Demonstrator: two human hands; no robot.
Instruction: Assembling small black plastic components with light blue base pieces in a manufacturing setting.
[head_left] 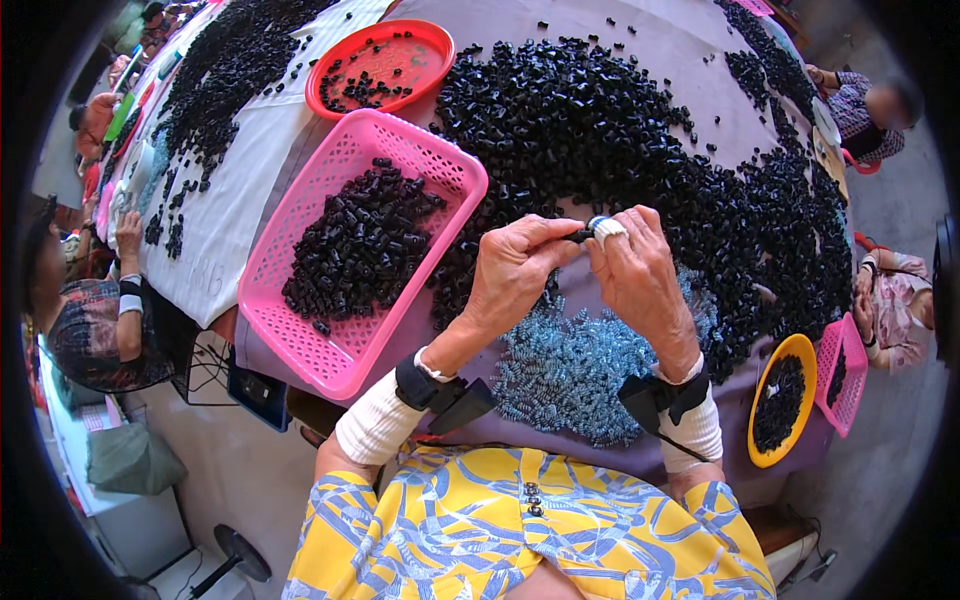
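Note:
Over the table, my left hand (503, 272) and my right hand (645, 275) meet at their fingertips, both pinching. A small black plastic piece (583, 236) shows between them, mostly covered by the fingers. White wrapping with a blue band (606, 230) covers a fingertip of my right hand. Below my hands lies a pile of small silvery-blue coil springs (570, 370). Just beyond them spreads a large heap of loose black plastic pieces (560, 110). Left of my left hand, a pink perforated basket (300, 350) holds many similar black pieces.
A round red tray (405, 58) with scattered black pieces stands at the far left. At the right edge are a yellow tray (809, 395) and a smaller pink basket (852, 385), each with black pieces. People sit at the left (95, 325) and right (895, 310).

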